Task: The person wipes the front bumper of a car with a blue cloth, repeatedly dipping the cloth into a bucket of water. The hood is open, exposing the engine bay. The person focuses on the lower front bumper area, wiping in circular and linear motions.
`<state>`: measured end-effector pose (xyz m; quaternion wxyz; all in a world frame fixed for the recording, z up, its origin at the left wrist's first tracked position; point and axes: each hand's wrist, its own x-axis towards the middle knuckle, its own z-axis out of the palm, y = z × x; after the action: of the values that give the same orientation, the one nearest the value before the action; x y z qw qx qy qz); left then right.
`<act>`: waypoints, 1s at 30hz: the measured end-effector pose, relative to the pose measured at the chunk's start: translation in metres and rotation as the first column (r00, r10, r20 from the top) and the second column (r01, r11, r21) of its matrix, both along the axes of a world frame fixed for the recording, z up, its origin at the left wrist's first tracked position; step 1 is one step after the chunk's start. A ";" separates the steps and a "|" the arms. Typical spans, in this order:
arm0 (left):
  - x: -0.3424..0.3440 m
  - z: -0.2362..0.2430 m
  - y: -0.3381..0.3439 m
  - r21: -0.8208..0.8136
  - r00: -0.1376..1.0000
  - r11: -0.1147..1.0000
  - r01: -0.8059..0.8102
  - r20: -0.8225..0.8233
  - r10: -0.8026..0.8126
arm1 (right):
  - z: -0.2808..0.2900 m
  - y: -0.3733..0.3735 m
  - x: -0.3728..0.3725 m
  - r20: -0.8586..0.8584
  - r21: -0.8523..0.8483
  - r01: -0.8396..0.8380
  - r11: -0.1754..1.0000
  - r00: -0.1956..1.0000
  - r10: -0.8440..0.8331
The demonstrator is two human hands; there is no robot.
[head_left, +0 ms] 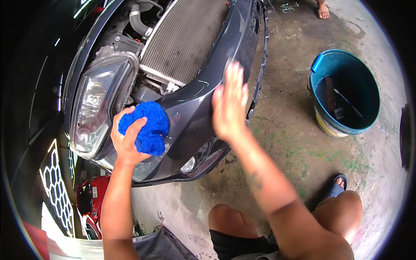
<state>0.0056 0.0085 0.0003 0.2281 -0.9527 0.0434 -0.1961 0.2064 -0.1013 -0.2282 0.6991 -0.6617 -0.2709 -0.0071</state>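
Note:
A dark grey car bumper (pixel 195 108) curves around the exposed radiator (pixel 182 39) and a clear headlight assembly (pixel 93 104). My left hand (pixel 127 136) grips a bunched blue microfiber cloth (pixel 149 123) over the bumper beside the headlight. My right hand (pixel 229 102), slightly blurred, lies flat on or just over the bumper's painted surface to the right of the cloth, fingers straight and pointing forward, with nothing visible in it; whether the palm touches the paint is hidden. A round fog lamp (pixel 187 165) shows low in the bumper.
A teal bucket (pixel 368 97) holding dark liquid and long tools stands on the stained concrete floor (pixel 294 151) to my right. Another person's bare foot (pixel 323 11) is at the top right. My knees are below; a red object (pixel 89 199) and a glossy dark panel (pixel 34 108) are at left.

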 end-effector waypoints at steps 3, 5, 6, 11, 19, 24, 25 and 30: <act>0.000 -0.006 0.007 -0.005 1.000 1.000 0.003 0.007 -0.003 | 0.008 0.019 0.087 -0.095 -0.033 0.051 0.998 0.994 -0.054; -0.005 -0.001 0.006 0.001 1.000 1.000 -0.019 -0.011 0.019 | 0.000 0.015 0.040 -0.073 0.014 0.042 0.999 0.997 -0.041; -0.002 -0.003 0.005 -0.001 1.000 1.000 -0.014 -0.002 0.014 | 0.000 -0.002 0.007 -0.009 0.001 0.010 1.000 1.000 -0.010; 0.000 -0.004 0.004 -0.002 1.000 1.000 -0.010 0.000 0.010 | -0.001 -0.005 0.037 0.004 -0.069 0.035 0.997 0.999 -0.035; -0.003 -0.001 0.008 0.013 1.000 1.000 0.007 0.028 -0.008 | -0.002 -0.020 0.055 0.133 -0.209 -0.099 0.973 0.983 0.129; 0.005 -0.011 0.015 0.011 0.999 1.000 0.026 0.030 -0.027 | -0.006 0.030 0.200 0.133 -0.059 0.050 0.997 0.990 -0.042; 0.006 -0.012 0.016 0.015 0.999 1.000 0.022 0.024 -0.023 | -0.009 0.033 0.218 0.155 -0.048 0.057 0.997 0.987 -0.049; -0.008 0.000 0.011 0.018 0.999 0.999 -0.034 -0.003 0.034 | -0.005 -0.014 0.101 0.109 -0.091 -0.132 0.987 0.984 0.142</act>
<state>-0.0023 0.0198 0.0005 0.2397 -0.9516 0.0294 -0.1901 0.3073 -0.1150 -0.2330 0.6528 -0.6686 -0.3559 0.0142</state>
